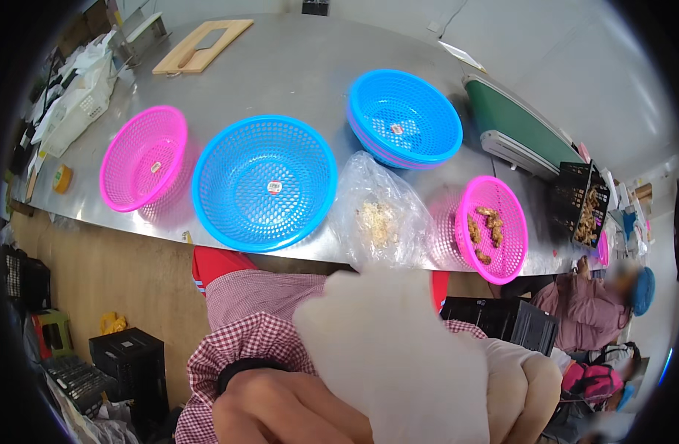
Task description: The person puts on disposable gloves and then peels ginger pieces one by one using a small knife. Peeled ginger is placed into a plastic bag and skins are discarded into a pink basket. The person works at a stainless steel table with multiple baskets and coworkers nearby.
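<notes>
Neither of my hands can be made out. My bare left forearm and a beige-sleeved arm on my right lead toward a large, blurred whitish shape [395, 349] close to the camera; whether it is a glove or cloth, I cannot tell. Before me on the metal table [295, 66] stand a pink basket [145, 161] and a large blue basket [264, 183]. A clear plastic bag [381, 216] with pale crumbly contents lies beside the blue one. Farther right, another pink basket [492, 233] holds several brown knobbly pieces. Behind the bag is a stack of blue and pink baskets [406, 119].
A cleaver [203, 47] lies on a wooden board [228, 33] at the back left. A green conveyor belt [522, 127] and a black crate [589, 205] of brown pieces stand right, near a seated person [583, 311]. Black crates [128, 361] stand on the floor.
</notes>
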`<state>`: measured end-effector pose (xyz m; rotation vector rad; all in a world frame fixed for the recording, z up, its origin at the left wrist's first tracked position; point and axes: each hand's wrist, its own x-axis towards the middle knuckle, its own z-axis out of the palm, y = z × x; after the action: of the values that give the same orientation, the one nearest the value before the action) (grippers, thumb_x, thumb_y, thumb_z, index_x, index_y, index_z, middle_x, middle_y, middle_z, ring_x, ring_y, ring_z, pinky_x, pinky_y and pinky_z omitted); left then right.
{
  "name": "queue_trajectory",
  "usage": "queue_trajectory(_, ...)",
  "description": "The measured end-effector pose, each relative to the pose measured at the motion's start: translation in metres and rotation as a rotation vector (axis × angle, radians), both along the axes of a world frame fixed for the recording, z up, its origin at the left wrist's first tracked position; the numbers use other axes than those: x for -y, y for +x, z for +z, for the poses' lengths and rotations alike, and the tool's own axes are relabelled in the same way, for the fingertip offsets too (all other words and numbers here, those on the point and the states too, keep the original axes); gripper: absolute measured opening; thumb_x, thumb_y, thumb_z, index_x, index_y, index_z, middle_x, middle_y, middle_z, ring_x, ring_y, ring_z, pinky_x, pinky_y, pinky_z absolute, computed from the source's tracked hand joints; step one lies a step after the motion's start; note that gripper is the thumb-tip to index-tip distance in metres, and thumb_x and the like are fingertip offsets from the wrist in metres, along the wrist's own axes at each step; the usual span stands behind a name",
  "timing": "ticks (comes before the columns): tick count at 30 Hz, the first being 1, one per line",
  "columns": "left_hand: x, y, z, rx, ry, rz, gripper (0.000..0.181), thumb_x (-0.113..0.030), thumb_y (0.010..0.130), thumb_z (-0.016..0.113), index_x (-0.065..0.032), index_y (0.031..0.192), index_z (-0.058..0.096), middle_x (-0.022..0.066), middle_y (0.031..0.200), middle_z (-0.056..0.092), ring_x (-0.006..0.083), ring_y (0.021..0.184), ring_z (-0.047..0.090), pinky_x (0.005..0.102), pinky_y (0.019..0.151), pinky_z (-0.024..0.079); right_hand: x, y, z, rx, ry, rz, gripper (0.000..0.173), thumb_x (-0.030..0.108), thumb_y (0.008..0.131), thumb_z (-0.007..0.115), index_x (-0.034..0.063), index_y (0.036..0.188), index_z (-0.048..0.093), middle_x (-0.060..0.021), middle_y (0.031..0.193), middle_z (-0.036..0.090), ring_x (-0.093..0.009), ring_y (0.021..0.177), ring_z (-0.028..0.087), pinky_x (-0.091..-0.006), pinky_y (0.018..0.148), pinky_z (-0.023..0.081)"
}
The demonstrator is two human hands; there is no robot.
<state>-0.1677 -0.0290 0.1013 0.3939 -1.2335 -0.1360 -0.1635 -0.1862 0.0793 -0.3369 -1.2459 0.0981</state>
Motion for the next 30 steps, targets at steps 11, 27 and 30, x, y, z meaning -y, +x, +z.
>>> queue_trajectory(11, 0.007, -0.013, -0.009, 0.04, -0.186, 0.294, 0.01, -0.005, 0.084, 0.06, -0.0035, 0.075, 0.059, 0.0174, 0.089, 0.062, 0.0194, 0.063, 0.057, 0.0268, 0.054, 0.048, -0.039, -0.005, -0.001, 0.068, 0.313, 0.099, 0.017, 0.009, 0.088, 0.059, -0.003, 0.099, 0.061, -0.0179, 0.09, 0.06, -0.031, 0.075, 0.06, -0.0387, 0.064, 0.05)
queue_trajectory(27, -0.011, -0.041, -0.084, -0.072, 1.377, 1.541, 0.024, -0.005, 0.077, 0.055, 0.0016, 0.101, 0.057, 0.0182, 0.098, 0.061, 0.0313, 0.085, 0.06, 0.0439, 0.071, 0.047, -0.062, -0.008, -0.024, 0.071, -1.164, -1.168, 0.02, 0.005, 0.075, 0.063, 0.0103, 0.094, 0.06, -0.0043, 0.075, 0.06, -0.02, 0.066, 0.06, -0.0259, 0.059, 0.046)
queue_trajectory(30, -0.008, -0.018, -0.098, -0.131, 1.274, 1.366, 0.033, -0.006, 0.081, 0.052, 0.0033, 0.113, 0.053, 0.0193, 0.111, 0.058, 0.0286, 0.094, 0.06, 0.0417, 0.078, 0.049, -0.08, -0.021, -0.047, 0.054, -1.206, -1.224, 0.023, 0.008, 0.07, 0.067, 0.0115, 0.092, 0.06, -0.0054, 0.078, 0.063, -0.024, 0.071, 0.064, -0.0304, 0.062, 0.049)
